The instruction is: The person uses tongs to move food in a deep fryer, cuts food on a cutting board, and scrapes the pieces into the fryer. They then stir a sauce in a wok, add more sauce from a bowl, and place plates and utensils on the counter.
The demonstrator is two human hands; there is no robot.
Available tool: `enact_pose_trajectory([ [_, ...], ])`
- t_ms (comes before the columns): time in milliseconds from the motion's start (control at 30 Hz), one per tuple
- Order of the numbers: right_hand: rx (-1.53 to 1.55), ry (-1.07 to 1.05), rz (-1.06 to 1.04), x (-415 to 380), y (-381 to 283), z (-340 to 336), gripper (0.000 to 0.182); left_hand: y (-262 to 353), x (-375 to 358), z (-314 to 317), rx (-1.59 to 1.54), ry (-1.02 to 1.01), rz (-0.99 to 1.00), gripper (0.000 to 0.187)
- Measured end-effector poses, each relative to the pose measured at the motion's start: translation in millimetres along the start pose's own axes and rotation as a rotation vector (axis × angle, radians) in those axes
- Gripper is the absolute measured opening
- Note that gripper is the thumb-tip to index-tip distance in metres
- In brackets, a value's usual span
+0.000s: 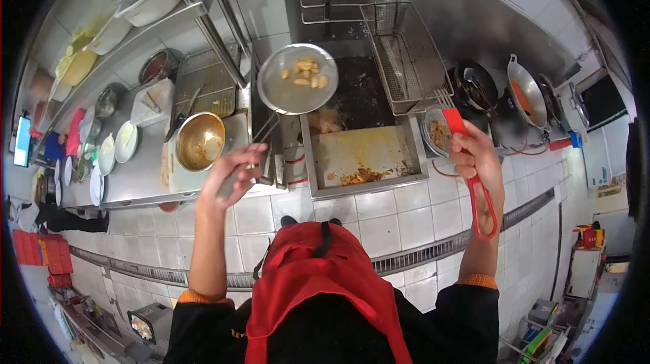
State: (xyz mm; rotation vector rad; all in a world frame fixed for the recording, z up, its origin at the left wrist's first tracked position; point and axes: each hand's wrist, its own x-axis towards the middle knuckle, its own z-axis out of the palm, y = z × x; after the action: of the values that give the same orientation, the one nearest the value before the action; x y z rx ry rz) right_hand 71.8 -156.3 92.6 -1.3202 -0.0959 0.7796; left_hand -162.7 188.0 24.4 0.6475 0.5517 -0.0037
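My left hand point(237, 173) is closed around the handle of a round mesh skimmer point(278, 86). Several golden fried pieces point(308, 72) lie in the skimmer, which is held over the left edge of the fryer point(418, 161). To the right, my right hand point(477, 157) grips a red looped handle point(455, 122). Its metal wires meet the front end of a rectangular wire fryer basket point(399, 63), tilted above the fryer's right side. No food shows in the basket. Dark oil point(359, 86) fills the fryer well, and crumbs point(362, 176) lie on its front ledge.
Left of the fryer, a counter holds a steel bowl point(201, 141), a wire rack point(206, 83) and white plates point(126, 142). A shelf post point(220, 46) rises close by. At right stand a bowl of food bits point(439, 132), a black pan point(476, 83) and a wok point(525, 93).
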Motion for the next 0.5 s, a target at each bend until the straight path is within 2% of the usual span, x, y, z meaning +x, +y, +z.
enact_pose_trajectory([
  [67, -0.002, -0.086, -0.014, 19.1, -8.4, -3.7, 0.023, 11.3, -28.2, -10.1, -0.006, 0.08, 0.063, 0.036],
  [100, -0.002, -0.109, -0.037, 26.8, -15.1, -1.7, 0.015, 17.5, -39.6, -21.1, -0.008, 0.095, 0.098, 0.036],
  [133, -0.004, -0.105, -0.043, 37.9, -24.8, -1.9, 0.015, 24.8, -50.7, -29.9, -0.042, 0.087, 0.106, 0.034],
  [167, -0.046, -0.182, -0.037, 48.7, -33.5, -3.3, 0.008, 32.0, -62.2, -34.9, -0.046, 0.097, 0.126, 0.032],
  [200, -0.088, -0.257, -0.027, 57.5, -40.1, -4.0, 0.008, 38.5, -71.7, -45.6, -0.08, 0.068, 0.139, 0.032],
  [267, -0.054, -0.267, 0.033, 70.7, -50.5, -5.9, 0.011, 49.0, -87.8, -60.3, -0.096, 0.105, 0.194, 0.032],
  [333, 0.166, -0.305, 0.227, 82.5, -48.9, -10.3, 0.013, 61.5, -100.9, -78.9, -0.137, 0.165, 0.228, 0.032],
  [367, 0.037, -0.243, 0.07, 78.1, -41.0, -5.7, 0.011, 69.5, -106.2, -87.9, -0.178, 0.156, 0.238, 0.032],
  [400, 0.028, -0.238, 0.081, 77.0, -37.2, -3.9, 0.011, 78.8, -106.3, -98.1, -0.191, 0.159, 0.231, 0.032],
  [467, -0.279, -0.091, 0.109, 71.6, -18.7, -1.3, 0.011, 99.8, -112.0, -122.6, -0.209, 0.165, 0.238, 0.031],
  [500, -0.314, 0.013, 0.142, 67.6, -3.1, 7.0, 0.015, 111.2, -112.4, -139.1, -0.206, 0.161, 0.245, 0.031],
])
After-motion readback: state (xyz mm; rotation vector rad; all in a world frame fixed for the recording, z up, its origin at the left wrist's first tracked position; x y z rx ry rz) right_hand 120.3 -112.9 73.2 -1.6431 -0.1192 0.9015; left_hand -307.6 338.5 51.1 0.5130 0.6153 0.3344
